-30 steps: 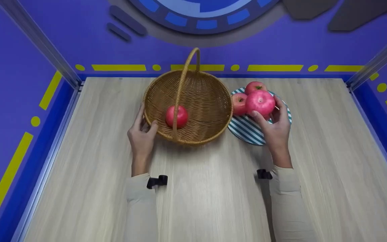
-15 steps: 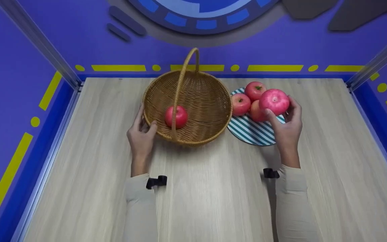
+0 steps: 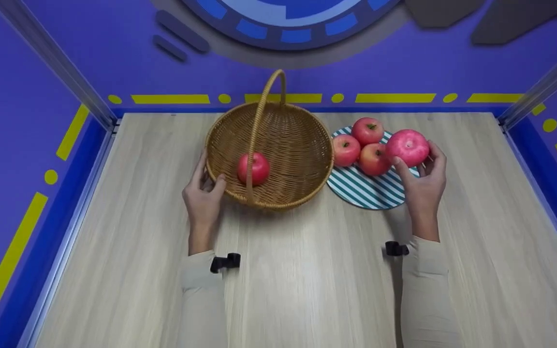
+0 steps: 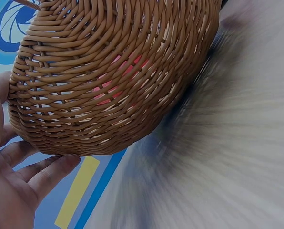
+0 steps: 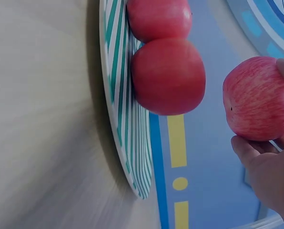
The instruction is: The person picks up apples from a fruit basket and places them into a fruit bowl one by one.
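My left hand (image 3: 203,201) grips the left front rim of a brown wicker basket (image 3: 302,150), thumb over the edge and fingers against its outer side. One red apple (image 3: 260,169) lies inside, partly behind the arched handle (image 3: 259,108). Between thumb and fingers, my right hand (image 3: 423,189) holds a pink-red apple (image 3: 407,147). In the right wrist view this held apple (image 5: 258,98) is raised clear of the green-and-white striped plate (image 5: 114,71). Three more apples sit together on the plate, the nearest apple (image 3: 374,159) just left of the held one.
The striped plate (image 3: 363,189) lies just right of the basket on a light wooden table (image 3: 288,280). Blue panels (image 3: 375,67) with yellow markings stand behind and at both sides. Each wrist wears a small black camera, such as the right camera (image 3: 396,248).
My right hand has moved to the right with the apple, uncovering the front apple on the plate. The left hand and the basket stay where they were.
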Motion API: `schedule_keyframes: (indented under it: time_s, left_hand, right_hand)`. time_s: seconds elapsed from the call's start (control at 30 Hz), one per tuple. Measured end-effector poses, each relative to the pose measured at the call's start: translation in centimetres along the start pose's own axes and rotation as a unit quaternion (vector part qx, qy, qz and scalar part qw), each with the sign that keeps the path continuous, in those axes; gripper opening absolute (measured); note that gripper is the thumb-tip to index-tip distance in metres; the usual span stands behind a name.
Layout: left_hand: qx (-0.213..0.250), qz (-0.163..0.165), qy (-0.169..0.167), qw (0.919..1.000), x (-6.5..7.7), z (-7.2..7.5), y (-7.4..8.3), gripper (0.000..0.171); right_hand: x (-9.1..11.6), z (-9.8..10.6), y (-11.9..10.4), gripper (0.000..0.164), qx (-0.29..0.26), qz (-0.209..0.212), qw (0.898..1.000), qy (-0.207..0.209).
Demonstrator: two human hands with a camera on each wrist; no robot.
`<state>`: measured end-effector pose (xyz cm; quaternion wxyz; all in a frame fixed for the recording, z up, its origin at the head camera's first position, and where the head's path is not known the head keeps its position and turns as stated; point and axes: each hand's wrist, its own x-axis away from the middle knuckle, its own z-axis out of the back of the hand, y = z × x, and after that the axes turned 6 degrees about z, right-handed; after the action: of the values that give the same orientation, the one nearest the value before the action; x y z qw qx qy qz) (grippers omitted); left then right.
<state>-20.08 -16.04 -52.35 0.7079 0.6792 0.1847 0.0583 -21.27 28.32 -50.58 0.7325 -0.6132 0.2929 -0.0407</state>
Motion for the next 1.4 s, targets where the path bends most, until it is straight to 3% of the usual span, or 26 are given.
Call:
schedule_keyframes:
  time_s: [0.47, 0.87, 1.4]
  left_hand:
    - [-0.004, 0.002, 0.003, 1.0000, 0.0, 0.0, -0.2, 0.066]
    - [0.005, 0.001, 0.004, 1.0000, 0.1, -0.1, 0.0, 0.068]
    - [-0.002, 0.015, 0.004, 0.9999, 0.1, -0.2, 0.3, 0.070]
  right_hand:
    - [-0.4, 1.0, 1.3, 0.085, 0.000, -0.045, 0.998, 0.036]
    - [-0.3, 1.4, 2.2, 0.085, 0.053, -0.064, 0.996, 0.040]
    - [-0.9, 1.9, 2.9, 0.085, 0.065, -0.183, 0.981, 0.022]
